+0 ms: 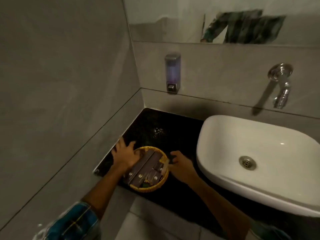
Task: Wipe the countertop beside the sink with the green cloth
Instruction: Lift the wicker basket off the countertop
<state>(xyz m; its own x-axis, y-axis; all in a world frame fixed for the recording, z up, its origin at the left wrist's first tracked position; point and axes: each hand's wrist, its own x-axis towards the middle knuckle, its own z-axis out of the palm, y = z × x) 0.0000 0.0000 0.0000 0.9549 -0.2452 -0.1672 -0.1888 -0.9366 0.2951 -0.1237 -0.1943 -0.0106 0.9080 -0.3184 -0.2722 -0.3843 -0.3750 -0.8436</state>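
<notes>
The black countertop (155, 125) lies left of the white sink (225, 135), with a patch of water drops near its middle. A round woven basket (155, 187) holding several brown boxes sits on the counter's front part. My left hand (123, 154) rests on the basket's left rim, fingers spread and gripping it. At the basket's right rim, my right hand (180, 161) is closed around a small dark bunched thing that looks like the green cloth (171, 156); dim light hides its colour.
A soap dispenser (172, 73) hangs on the back wall above the counter. A chrome tap (280, 84) juts from the wall over the sink. A grey tiled wall borders the counter on the left. A mirror runs along the top.
</notes>
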